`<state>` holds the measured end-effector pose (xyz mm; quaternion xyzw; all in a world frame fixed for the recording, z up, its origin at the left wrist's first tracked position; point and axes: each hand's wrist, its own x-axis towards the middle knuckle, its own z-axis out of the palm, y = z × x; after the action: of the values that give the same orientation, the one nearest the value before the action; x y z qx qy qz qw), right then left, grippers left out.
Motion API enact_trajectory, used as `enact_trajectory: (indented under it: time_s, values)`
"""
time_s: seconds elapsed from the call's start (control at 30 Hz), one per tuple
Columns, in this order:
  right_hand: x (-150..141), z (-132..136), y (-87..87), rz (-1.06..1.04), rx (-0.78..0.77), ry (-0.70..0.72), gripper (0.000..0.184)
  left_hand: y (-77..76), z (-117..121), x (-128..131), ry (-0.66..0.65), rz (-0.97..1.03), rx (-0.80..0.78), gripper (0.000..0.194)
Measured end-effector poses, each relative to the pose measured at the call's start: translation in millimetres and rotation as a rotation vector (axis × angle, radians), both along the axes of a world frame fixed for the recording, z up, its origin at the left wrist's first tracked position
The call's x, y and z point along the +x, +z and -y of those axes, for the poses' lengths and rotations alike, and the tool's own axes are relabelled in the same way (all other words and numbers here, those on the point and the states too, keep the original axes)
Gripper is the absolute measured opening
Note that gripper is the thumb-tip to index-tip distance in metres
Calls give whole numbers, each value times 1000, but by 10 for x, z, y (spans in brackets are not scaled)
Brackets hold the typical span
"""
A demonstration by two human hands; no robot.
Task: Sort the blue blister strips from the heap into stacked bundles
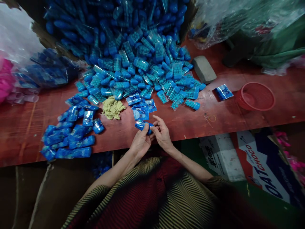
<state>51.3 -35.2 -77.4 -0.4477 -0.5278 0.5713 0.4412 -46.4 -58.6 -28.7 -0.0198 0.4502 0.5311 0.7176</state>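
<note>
Near the table's front edge, my left hand [140,143] grips a small blue wrapped container [141,124] between thumb and fingers. The thumb and fingertips of my right hand [164,135] pinch its right end, with the index finger raised. Just beyond them lie several flat blue printed sleeves [141,113]. A large heap of clear containers with blue caps and small blue balls inside [140,63] spreads behind these. To the left, a pile of containers in blue printed sleeves [73,135] rests at the table edge.
A crumpled yellowish lump [113,108] sits left of the sleeves. On the right are a grey block [204,69], a small stack of blue sleeves [224,92] and a red plastic basket [256,106]. Plastic bags [45,70] flank the heap. Printed cartons [259,165] stand below the red table [190,125].
</note>
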Motion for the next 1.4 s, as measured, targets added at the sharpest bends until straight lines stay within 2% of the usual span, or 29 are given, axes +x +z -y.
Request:
enact_trajectory:
  time_s: [0.07, 0.2, 0.3, 0.43, 0.7, 0.83, 0.93, 1.07, 1.13, 1.2, 1.27, 1.37, 1.4]
  values:
    - [3, 9, -8, -30, -23, 17, 42, 14, -6, -16, 9, 1, -23, 23]
    - [84, -59, 43, -175, -118, 265, 52, 42, -7, -107, -45, 55, -5, 25]
    - [118, -93, 100, -245, -183, 328, 61, 39, 0, -158, -86, 76, 18, 27]
    - [82, -53, 125, -277, -226, 303, 62, 14, 20, -158, -82, 80, 34, 27]
    - [-54, 70, 172, -168, -225, 156, 48, -9, 70, -92, -3, 27, 20, 20]
    - [-123, 87, 141, -132, -277, 191, 49, 16, 83, -135, -7, 25, -35, 18]
    - [-135, 89, 103, -66, -196, 279, 50, 70, 84, -376, 88, 3, -41, 23]
    - [-120, 13, 132, 46, -35, 319, 36, 165, 95, -981, 513, -68, 88, 53]
    - [-188, -81, 195, 181, 99, 319, 28, 199, 117, -1237, 623, -79, 71, 63]
    - [-358, -206, 268, 360, 255, 358, 27, 211, 140, -1357, 639, -103, 11, 59]
    - [-621, -351, 317, 544, 386, 428, 34, 196, 141, -1339, 565, -157, -16, 45]
    - [-1072, -578, 293, 797, 531, 518, 49, 118, 71, -1187, 408, -309, 90, 19]
    - [-1205, -652, 259, 866, 540, 532, 47, 78, 31, -1139, 380, -368, 140, 14]
